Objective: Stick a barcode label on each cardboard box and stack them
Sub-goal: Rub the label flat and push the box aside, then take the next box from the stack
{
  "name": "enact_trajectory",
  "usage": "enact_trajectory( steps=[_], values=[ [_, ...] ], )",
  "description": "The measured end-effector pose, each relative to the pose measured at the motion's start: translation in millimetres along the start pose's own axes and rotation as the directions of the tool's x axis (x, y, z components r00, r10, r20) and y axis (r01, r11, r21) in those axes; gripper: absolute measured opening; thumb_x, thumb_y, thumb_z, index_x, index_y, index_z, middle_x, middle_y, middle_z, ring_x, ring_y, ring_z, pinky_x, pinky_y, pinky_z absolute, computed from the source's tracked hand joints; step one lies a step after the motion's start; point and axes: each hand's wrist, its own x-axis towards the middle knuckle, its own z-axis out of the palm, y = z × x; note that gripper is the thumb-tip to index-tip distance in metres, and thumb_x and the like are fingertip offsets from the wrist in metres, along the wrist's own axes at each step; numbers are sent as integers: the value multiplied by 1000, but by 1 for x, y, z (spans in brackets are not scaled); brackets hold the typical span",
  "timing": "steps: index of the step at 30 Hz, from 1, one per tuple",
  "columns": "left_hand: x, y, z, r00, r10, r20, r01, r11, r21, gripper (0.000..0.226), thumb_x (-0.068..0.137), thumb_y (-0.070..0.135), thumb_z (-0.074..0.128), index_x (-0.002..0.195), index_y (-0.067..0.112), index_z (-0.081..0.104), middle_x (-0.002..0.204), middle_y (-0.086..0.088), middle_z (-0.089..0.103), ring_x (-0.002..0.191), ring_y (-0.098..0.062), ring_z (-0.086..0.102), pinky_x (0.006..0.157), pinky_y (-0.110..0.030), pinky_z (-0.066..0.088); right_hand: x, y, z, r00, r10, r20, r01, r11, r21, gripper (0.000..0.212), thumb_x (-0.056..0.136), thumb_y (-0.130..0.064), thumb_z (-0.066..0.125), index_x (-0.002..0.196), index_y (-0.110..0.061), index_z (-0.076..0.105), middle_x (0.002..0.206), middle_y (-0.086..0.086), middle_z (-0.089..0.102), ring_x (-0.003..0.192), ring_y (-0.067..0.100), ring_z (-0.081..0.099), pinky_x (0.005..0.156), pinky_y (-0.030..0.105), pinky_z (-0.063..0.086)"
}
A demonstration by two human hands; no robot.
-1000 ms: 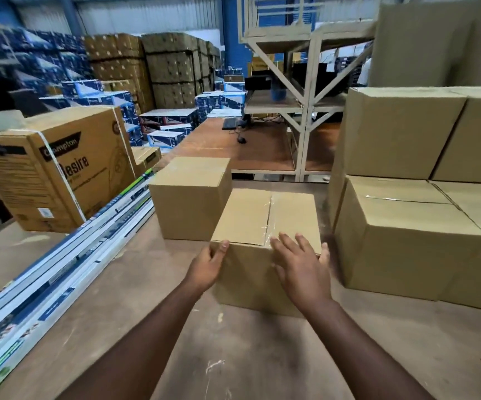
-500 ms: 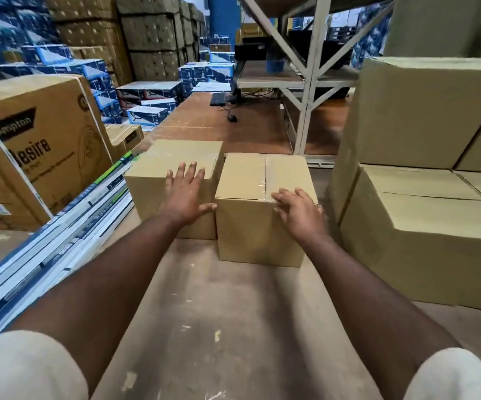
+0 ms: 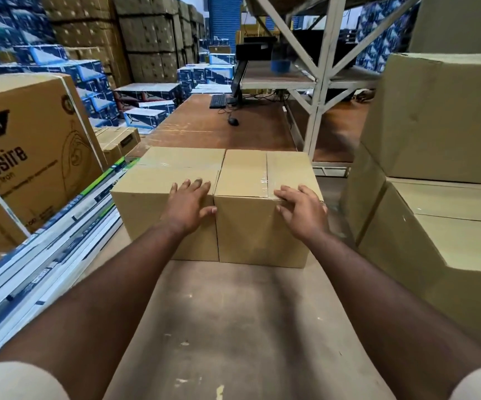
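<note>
Viewing from the head camera, I note two sealed boxes side by side on the bench, their near faces flush and sides touching. The left box and the right box are taped shut along the top seams; I cannot tell what is inside either. No label shows on the faces I can see.

My left hand lies flat over the near top edge of the left box, fingers straight and spread, thumb reaching toward the seam between the boxes; it grasps nothing. My right hand rests on the near top edge of the right box, fingers lightly bent over the corner, pressing rather than clutching.

To the right stands a stack of larger cartons; to the left a printed carton and long flat packs.

Compared with half a second ago, the gap between the two boxes is closed, and both hands sit on much the same edges as before.
</note>
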Motion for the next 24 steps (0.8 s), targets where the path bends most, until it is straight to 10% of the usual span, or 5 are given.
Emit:
enact_trajectory(
  steps=[13, 19, 24],
  values=[
    [7, 17, -4, 1000, 2, 20, -4, 996, 86, 53, 105, 47, 43, 156, 44, 28, 165, -1, 30, 150, -40, 27, 122, -63, 17, 5, 0, -3, 999, -4, 54, 3, 1000, 16, 40, 100, -35, 67, 138, -45, 62, 154, -22, 49, 154, 16, 26, 121, 69, 18],
    [-20, 40, -12, 1000, 2, 0, -2, 998, -68, 76, 101, 40, 55, 163, 26, 12, 171, -6, 8, 158, -28, 0, 124, -57, -7, -14, -9, -29, 981, -114, 157, 148, 964, -222, 79, 104, -39, 55, 165, -40, 5, 174, -12, 7, 161, 23, -8, 123, 67, -9],
    [-112, 132, -4, 964, 57, -261, -201, 798, -568, 50, 99, 28, 57, 148, 23, 47, 154, 4, 47, 148, -14, 36, 126, -50, 15, -135, -19, -32, 962, 47, -269, 84, 887, 455, 63, 104, -23, 52, 162, -34, 28, 165, -11, 36, 154, 13, 29, 126, 43, 25]
  ],
)
